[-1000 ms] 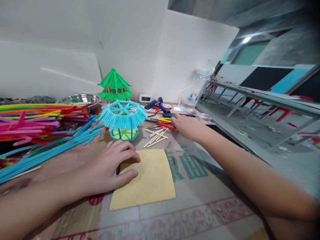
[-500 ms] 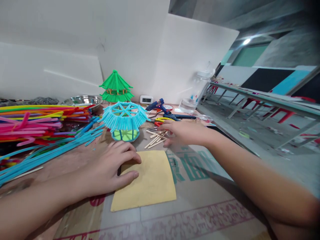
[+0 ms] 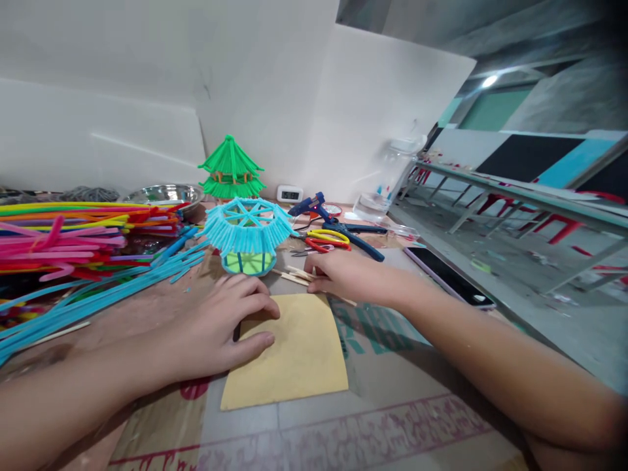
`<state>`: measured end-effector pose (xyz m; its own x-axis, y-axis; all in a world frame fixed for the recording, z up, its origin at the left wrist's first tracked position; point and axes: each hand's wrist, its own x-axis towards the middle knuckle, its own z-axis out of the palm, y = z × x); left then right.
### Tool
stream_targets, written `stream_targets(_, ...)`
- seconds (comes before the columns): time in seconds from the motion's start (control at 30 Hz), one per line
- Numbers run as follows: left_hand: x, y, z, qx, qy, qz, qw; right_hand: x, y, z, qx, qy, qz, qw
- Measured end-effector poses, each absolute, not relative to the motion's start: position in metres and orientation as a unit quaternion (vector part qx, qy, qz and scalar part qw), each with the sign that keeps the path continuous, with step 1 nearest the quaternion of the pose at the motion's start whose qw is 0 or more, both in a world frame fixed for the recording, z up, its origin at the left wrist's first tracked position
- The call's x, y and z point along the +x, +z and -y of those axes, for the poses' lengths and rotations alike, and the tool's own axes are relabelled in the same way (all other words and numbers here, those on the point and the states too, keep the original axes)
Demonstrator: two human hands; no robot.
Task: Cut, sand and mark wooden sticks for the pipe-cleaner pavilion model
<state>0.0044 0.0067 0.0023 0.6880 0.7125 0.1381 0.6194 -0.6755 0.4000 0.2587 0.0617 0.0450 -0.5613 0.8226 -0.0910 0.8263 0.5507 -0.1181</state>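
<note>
My left hand (image 3: pixel 216 330) lies flat on the left edge of a yellow sheet (image 3: pixel 299 356), fingers spread, thumb on the paper. My right hand (image 3: pixel 343 278) rests just beyond the sheet's far edge, fingers curled down over a small pile of wooden sticks (image 3: pixel 293 275); a few stick ends poke out to its left. A blue straw pavilion model (image 3: pixel 245 232) stands right behind both hands.
Bundles of coloured straws (image 3: pixel 73 242) and long blue straws (image 3: pixel 98 297) fill the left. Behind stand a green pavilion model (image 3: pixel 230 169), a steel bowl (image 3: pixel 164 194), a blue glue gun (image 3: pixel 311 204), scissors (image 3: pixel 326 240) and a phone (image 3: pixel 449 275) near the right edge.
My right hand drew back from the scissors and glue gun toward me and closed down over the wooden sticks. My left hand stayed on the yellow sheet.
</note>
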Motion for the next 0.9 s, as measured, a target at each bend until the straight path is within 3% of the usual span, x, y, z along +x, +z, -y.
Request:
stream_targets(0.3,0.004,0.001,-0.008,0.904,0.152,-0.364,0.166,0.268,0.055,-0.075,0.48,-0.129,-0.867,-0.002)
stream_targets(0.63,0.004,-0.001,-0.007,0.906,0.147,-0.36,0.167,0.284,0.055,-0.089,0.399,-0.6,-0.68,-0.132)
stream_targets(0.9,0.003,0.001,-0.007,0.906,0.213,-0.336,0.143,0.253,0.054,-0.061,0.331,-0.712,-0.568,-0.246)
